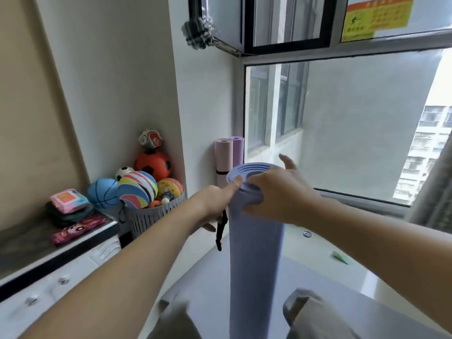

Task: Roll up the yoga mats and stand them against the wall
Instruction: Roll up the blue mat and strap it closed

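Note:
A rolled blue-lavender yoga mat (256, 265) stands upright in front of me, its spiral top end at chest height. My left hand (215, 204) grips the roll near the top from the left, thumb on the rim. My right hand (276, 192) lies over the top end, fingers curled round its near edge. In the corner beyond, a rolled pink mat (222, 155) and a rolled purple mat (238, 149) stand upright against the wall. A black strap (220, 231) hangs beside the blue roll.
A grey basket (156, 216) heaped with balls stands left of the corner. A low white drawer unit (49, 277) with packets on top runs along the left wall. A large window (342, 123) fills the right. A grey mat (208, 285) lies on the floor under my knees.

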